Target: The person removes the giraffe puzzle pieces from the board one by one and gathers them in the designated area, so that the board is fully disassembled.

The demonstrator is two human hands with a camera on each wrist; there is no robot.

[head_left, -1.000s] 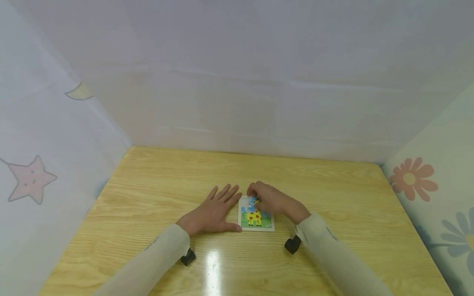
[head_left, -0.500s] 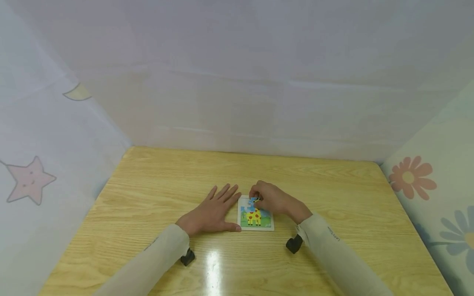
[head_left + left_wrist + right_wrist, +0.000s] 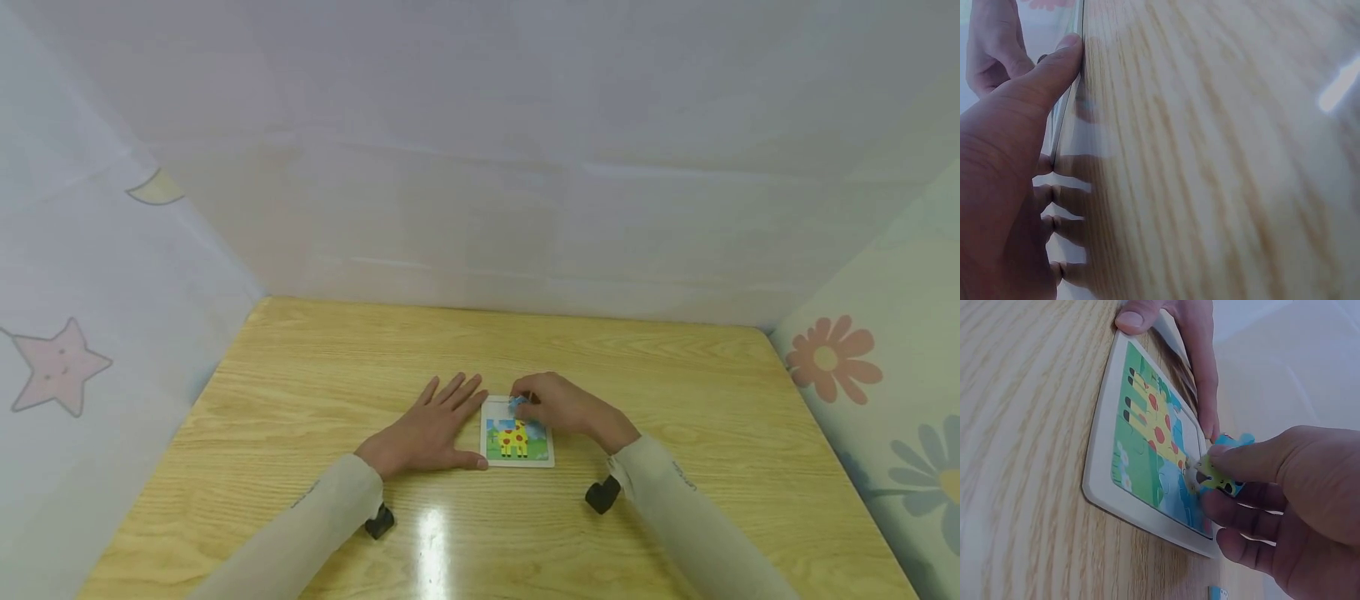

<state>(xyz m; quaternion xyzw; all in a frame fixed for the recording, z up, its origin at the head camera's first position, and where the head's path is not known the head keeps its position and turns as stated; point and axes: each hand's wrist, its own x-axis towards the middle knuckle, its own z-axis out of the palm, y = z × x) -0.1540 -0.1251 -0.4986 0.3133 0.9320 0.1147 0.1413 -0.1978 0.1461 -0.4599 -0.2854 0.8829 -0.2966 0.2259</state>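
Observation:
My left hand (image 3: 429,435) lies with fingers spread on the table, along the left side of a small framed jigsaw puzzle (image 3: 519,464). Its thumb (image 3: 1130,319) rests at the frame's near left corner. The puzzle shows a spotted yellow giraffe body (image 3: 1159,428) on green grass, with a bare white area at the top. Over the frame's far right part, my right hand (image 3: 564,405) pinches a puzzle piece (image 3: 1217,478) between thumb and fingers. That piece is blue with a yellow giraffe face, tilted up off the board, and partly hidden by the thumb.
A small blue piece (image 3: 1217,592) shows at the bottom of the right wrist view, past the frame. The wooden table (image 3: 337,350) meets a pale cloth wall (image 3: 465,208) at the back. Cloth sides with a star (image 3: 63,367) and flowers (image 3: 828,358) flank it.
My right hand has drawn slightly to the right and tilted the giraffe-face piece up, baring more of the white area. The left hand has stayed in place.

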